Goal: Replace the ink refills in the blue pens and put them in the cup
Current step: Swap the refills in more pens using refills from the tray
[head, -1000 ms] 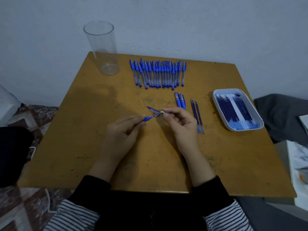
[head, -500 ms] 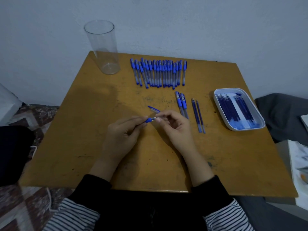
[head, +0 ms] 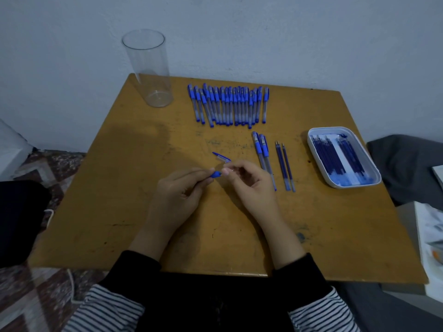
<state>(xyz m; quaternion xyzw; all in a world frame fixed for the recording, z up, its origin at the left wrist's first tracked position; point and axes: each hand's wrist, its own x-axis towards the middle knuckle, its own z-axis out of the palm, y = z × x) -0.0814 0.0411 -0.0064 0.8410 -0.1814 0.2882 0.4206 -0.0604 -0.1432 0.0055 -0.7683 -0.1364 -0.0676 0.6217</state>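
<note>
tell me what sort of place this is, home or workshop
Probably a plain room in a home, not a workshop: a small worn wooden table against a bare painted wall, a patterned floor at left, and grey fabric at right.

The table point(head: 115, 212) was ochre-brown with dark scuffs. The pens point(head: 227, 106) had blue caps and frosted barrels; the held pen point(head: 216, 174) showed blue. The cup point(head: 149, 68) was clear, the tray point(head: 311, 149) white, the refills point(head: 329, 155) dark blue. The sleeves point(head: 299, 267) were black, then black-and-white striped.
</note>
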